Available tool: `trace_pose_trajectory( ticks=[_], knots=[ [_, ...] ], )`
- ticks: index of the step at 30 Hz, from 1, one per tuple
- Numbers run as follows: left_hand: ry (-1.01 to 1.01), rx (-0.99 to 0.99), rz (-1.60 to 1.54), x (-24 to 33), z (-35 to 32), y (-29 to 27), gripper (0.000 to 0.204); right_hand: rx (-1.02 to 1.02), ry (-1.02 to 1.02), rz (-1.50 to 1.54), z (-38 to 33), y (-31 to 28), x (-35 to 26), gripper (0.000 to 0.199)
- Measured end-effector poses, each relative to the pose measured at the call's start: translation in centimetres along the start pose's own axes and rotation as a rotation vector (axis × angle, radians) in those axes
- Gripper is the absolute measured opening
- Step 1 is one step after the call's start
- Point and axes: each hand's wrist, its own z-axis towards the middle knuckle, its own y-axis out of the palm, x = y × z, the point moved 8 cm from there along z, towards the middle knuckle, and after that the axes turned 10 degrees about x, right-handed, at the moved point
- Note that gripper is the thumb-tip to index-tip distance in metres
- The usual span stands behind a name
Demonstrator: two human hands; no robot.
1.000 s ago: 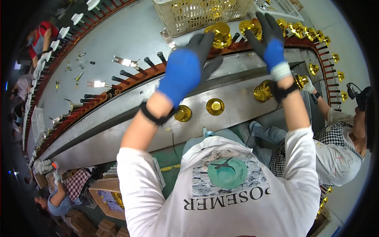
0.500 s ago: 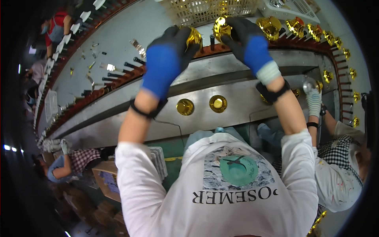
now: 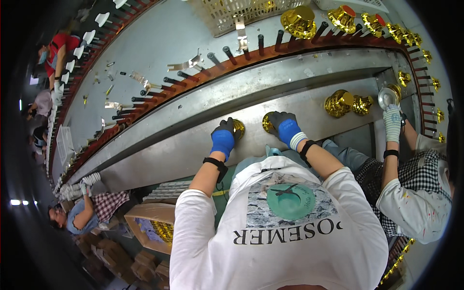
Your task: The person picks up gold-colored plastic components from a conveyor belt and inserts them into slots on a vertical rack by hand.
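Observation:
On the metal bench, my left hand (image 3: 225, 136), in a blue and black glove, has its fingers curled round a shiny gold cup (image 3: 239, 128). A little to the right, my right hand (image 3: 286, 127), gloved alike, closes round another gold cup (image 3: 267, 123). Both cups are partly hidden by my fingers. Farther right on the bench lie a stack of gold cups (image 3: 339, 103) and a smaller gold piece (image 3: 362, 104).
Beyond the bench curves a brown rail (image 3: 217, 68) with upright black pegs; gold cups (image 3: 342, 19) sit on it at right. Behind stands a perforated basket (image 3: 227, 19). At right, a co-worker's gloved hand (image 3: 392, 123) holds a round silver dish (image 3: 387, 98). An open carton (image 3: 150, 212) stands lower left.
Both my hands have come down from the pegged rail, where they held gold cups, to the two gold cups on the bench. The view has shifted, showing more bare pegs.

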Motion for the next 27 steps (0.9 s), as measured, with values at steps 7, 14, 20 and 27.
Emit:
trace_pose_trajectory(
  ticks=[7, 14, 20, 27],
  knots=[
    [-0.046, -0.022, -0.127, 6.3, 2.2, 0.7, 0.085, -0.102, 0.016, -0.189, -0.1, 0.0, 5.2, 0.049],
    [0.313, 0.245, -0.155, 16.0, 3.7, -16.0, 0.083, 0.335, -0.003, 0.168, 0.2, -16.9, 10.3, 0.084],
    [0.543, 0.748, -0.098, 21.7, 12.3, -39.1, 0.065, 0.956, 0.016, -0.071, 13.9, -38.0, 12.6, 0.064],
    [0.492, 0.522, -0.030, 8.1, 9.8, -36.7, 0.051, 0.617, -0.047, 0.158, 17.6, -30.5, -0.9, 0.052]
  ],
)
